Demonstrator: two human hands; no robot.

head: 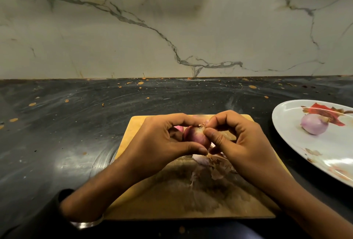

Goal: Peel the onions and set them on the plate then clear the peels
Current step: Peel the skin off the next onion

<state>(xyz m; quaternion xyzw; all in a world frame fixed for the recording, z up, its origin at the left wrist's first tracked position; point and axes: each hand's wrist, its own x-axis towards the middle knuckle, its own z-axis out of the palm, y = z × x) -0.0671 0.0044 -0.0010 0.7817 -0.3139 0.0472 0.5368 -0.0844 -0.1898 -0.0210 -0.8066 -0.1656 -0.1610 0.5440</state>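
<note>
Both hands (200,143) grip onion (194,136) btwn them — above board (145,206).

Matt wooden board (152,196) under the grip, glossy dark stone worktop (66,133), shiny plate (309,154), papery peels (214,168).

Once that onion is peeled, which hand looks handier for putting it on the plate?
Probably the right hand. The white flowered plate lies on its side of the wooden cutting board. The left hand grips the purple onion now, so it would have to reach across or pass it over.
</note>
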